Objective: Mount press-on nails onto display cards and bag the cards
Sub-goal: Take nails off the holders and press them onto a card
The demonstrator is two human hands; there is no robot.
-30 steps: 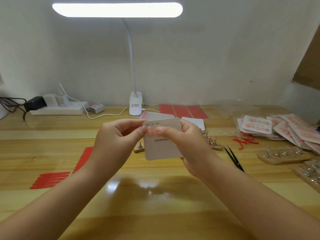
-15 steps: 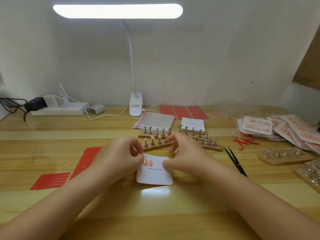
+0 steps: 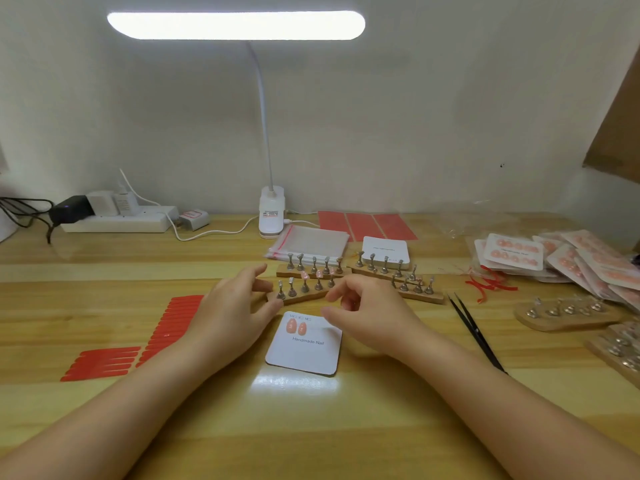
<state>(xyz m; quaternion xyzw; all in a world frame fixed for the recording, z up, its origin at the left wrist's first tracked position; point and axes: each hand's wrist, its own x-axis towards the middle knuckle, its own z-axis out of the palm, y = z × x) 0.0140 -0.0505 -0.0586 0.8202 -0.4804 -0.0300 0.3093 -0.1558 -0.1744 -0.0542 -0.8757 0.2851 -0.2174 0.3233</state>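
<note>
- A white display card [image 3: 304, 344] lies flat near the middle of the wooden tabletop [image 3: 311, 427], towards its front edge, printed "Handmade Nail".
- Two pink press-on nails [image 3: 296, 327] sit side by side at the card's top left corner; the rest of the card is bare.
- The left hand [image 3: 235, 313] hovers just left of the card, fingers loosely spread and holding nothing.
- The right hand [image 3: 367, 313] hovers just right of the card, fingers lightly curled, also holding nothing.
- Just behind the card, between the two hands, a wooden nail stand [image 3: 304, 292] carries metal pegs, a few with pink nails on top.
- The nails look tiny, light, glossy and likely slippery; pinching each by its side edges seems safest.
- The card looks thin yet fairly stiff; holding it by its edges should keep fingers off the nails.
- Bagged finished cards [image 3: 540, 258] are heaped at the right edge; black tweezers [image 3: 474, 330] lie right of the right hand.
</note>
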